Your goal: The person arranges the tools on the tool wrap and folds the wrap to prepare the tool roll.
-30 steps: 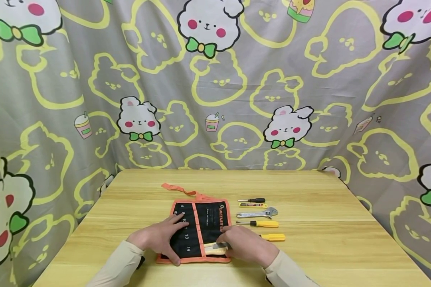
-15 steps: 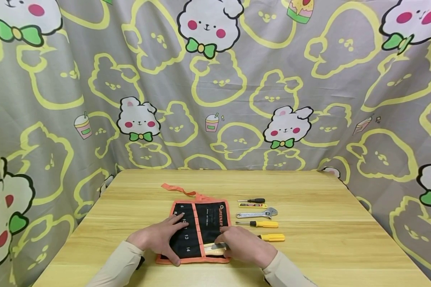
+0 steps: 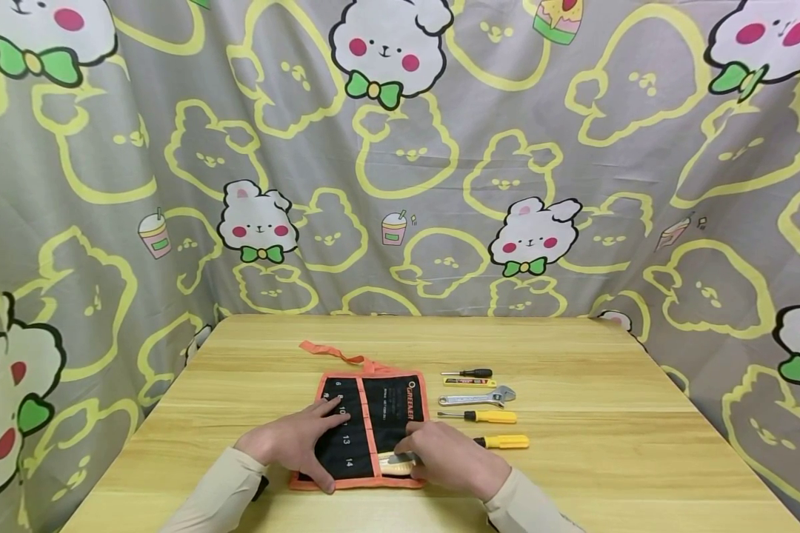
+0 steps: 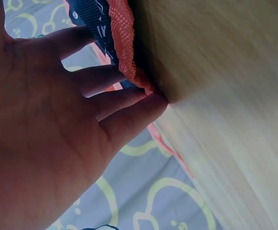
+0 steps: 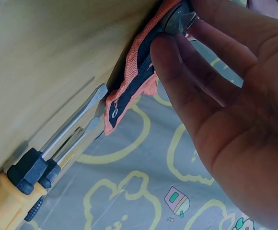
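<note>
A black tool pouch (image 3: 390, 403) with orange trim and printed numbers lies unfolded on the table. My left hand (image 3: 296, 440) rests on its left half with fingers spread, thumb near the front edge. In the left wrist view, the fingertips lie at the pouch's orange edge (image 4: 122, 33). My right hand (image 3: 456, 455) pinches a yellow utility knife (image 3: 395, 464) with a grey slider over the right half. The knife's far-left end is at the orange pocket seam. In the right wrist view, thumb and fingers close on the knife's grey rounded end (image 5: 175, 20).
Right of the pouch lie a small black screwdriver (image 3: 480, 373), a flat yellow case (image 3: 470, 383), an adjustable wrench (image 3: 476, 398) and two yellow-handled screwdrivers, one (image 3: 500, 417) behind the other (image 3: 507, 442). An orange strap (image 3: 333, 352) trails behind the pouch. Patterned curtains enclose the table.
My right hand has shifted slightly left with the utility knife, uncovering more of the nearest screwdriver. The left hand stays in place on the pouch.
</note>
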The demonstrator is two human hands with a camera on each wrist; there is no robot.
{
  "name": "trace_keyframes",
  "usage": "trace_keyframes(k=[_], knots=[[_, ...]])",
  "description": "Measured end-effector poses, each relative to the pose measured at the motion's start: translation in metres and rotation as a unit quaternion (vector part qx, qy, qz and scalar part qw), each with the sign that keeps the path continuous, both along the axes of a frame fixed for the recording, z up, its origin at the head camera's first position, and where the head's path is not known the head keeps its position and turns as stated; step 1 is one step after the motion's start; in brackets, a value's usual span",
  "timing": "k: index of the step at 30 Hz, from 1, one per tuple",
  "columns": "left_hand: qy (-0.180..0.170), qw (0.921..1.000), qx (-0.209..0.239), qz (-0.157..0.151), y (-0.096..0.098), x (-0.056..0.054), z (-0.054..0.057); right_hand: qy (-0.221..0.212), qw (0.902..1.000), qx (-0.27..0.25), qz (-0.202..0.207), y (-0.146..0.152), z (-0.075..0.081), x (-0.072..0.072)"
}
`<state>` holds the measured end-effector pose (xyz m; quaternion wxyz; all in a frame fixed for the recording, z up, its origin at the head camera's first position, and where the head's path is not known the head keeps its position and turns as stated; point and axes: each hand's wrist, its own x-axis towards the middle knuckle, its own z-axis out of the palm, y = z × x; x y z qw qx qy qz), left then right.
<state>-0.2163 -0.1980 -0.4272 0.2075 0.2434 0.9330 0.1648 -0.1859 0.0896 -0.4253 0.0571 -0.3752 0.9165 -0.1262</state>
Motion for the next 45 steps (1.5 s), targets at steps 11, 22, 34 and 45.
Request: trace_keyframes(k=[11,22,34,45], knots=[[0.0,1.0,-0.002,-0.001,-0.001,0.001,0.0,-0.006,0.9999,-0.009,0.009,-0.003,-0.001,0.0],[0.01,0.9999,-0.002,0.005,0.0,0.001,0.001,0.019,0.9995,-0.001,0.027,-0.008,-0.003,0.0],[0.007,0.9999,-0.004,0.008,0.001,0.002,0.001,0.013,0.9994,0.007,0.032,-0.016,-0.003,0.0],[0.0,1.0,0.003,0.001,0.0,0.001,0.001,-0.038,0.9977,0.009,0.056,-0.004,0.004,-0.007]])
